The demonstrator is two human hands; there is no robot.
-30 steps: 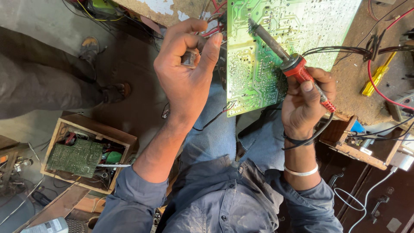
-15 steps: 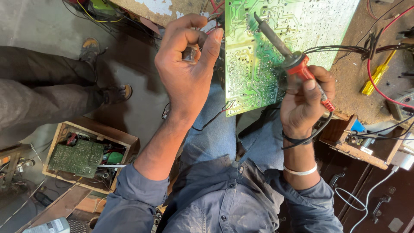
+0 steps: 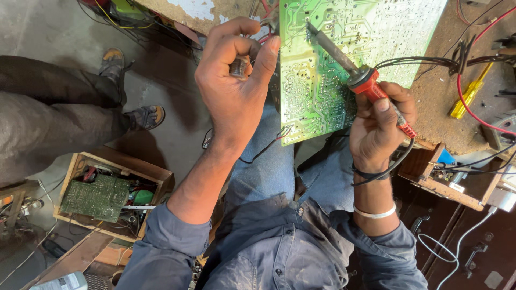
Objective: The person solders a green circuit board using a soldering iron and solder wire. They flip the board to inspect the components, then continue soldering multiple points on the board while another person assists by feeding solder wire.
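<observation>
Over the desk's near edge, the right hand [image 3: 379, 126] grips a red soldering iron [image 3: 355, 70], tip on the green circuit board [image 3: 344, 32]; the left hand [image 3: 234, 88] pinches a small part beside the board's left edge.

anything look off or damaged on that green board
Yes: the green circuit board shows a yellow-brown discoloured patch at its lower left, unlike the rest. The soldering iron tip touches higher up.

Circuit board [image 3: 344, 59]: pale green, patterned with fine whitish traces and silvery solder dots. Soldering iron [image 3: 359, 72]: dark metal shaft, red handle, black cord. Screwdriver [image 3: 468, 96] on the brown worktop [image 3: 435, 107]: yellow. Wooden box [image 3: 110, 196]: tan, holding a darker green board [image 3: 97, 197]. Bangle [image 3: 375, 214]: white. Shirt sleeves: grey-blue.
</observation>
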